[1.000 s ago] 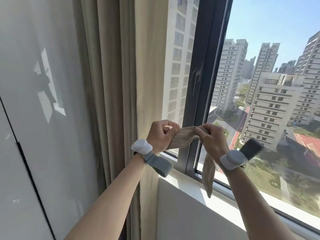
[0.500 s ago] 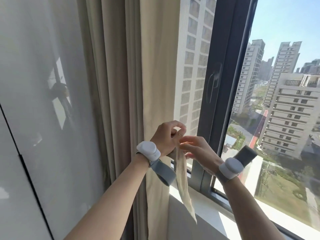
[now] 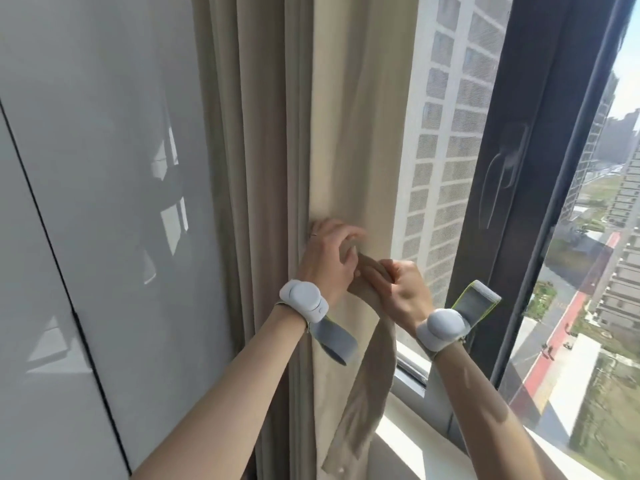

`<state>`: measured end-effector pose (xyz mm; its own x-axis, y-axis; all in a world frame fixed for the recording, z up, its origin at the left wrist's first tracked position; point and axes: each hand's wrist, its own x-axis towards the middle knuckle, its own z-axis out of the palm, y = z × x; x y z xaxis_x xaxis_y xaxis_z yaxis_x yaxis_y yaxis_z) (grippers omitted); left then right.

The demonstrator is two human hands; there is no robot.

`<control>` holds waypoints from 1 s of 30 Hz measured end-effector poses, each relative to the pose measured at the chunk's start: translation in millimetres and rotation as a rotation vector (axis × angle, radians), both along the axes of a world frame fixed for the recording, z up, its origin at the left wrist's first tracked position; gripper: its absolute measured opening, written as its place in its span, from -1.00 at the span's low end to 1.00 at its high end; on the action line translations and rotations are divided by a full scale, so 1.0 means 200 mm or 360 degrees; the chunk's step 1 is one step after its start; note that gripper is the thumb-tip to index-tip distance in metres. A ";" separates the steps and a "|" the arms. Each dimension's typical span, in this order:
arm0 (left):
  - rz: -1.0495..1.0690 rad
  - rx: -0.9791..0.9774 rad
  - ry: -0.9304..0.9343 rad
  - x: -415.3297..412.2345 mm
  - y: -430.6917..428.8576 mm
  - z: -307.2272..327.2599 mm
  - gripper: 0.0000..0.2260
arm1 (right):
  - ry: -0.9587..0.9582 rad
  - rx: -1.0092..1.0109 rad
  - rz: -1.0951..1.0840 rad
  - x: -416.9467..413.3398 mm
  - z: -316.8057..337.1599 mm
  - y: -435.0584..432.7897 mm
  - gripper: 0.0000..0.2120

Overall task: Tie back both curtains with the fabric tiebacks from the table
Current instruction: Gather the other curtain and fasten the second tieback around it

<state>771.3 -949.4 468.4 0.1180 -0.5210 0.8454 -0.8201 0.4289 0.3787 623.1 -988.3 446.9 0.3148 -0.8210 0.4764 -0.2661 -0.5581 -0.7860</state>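
A beige curtain hangs gathered in folds at the left side of the window. A beige fabric tieback hangs as a long strip in front of it, its lower end near the sill. My right hand is shut on the tieback's upper end. My left hand rests against the curtain's fold, fingers curled beside the tieback's top; whether it grips the strip is unclear. Both wrists carry white bands.
A grey glossy wall panel stands to the left of the curtain. The dark window frame with a handle rises on the right. A white sill runs below the glass.
Both hands moved up and left onto the curtain. The tieback, earlier stretched between the hands, now hangs down from my right hand. The view has closed in on the curtain.
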 end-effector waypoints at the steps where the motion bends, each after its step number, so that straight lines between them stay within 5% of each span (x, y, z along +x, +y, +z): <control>1: 0.0014 -0.0009 0.0045 0.03 -0.01 0.00 -0.74 | -0.0005 -0.0033 -0.0037 0.02 0.00 -0.02 -0.57; 12: 0.0054 -0.0105 0.0277 0.37 -0.15 -0.05 -0.67 | -0.0117 -0.0082 -0.0560 0.33 0.03 -0.12 -0.54; 22: -0.0066 0.0128 0.0463 0.76 -0.26 -0.09 -0.79 | -0.0117 0.0038 -0.0602 0.68 -0.03 -0.17 -0.74; 30: 0.0002 0.0144 0.0704 1.06 -0.29 -0.10 -0.71 | -0.0139 -0.0038 -0.0615 0.96 -0.02 -0.14 -0.64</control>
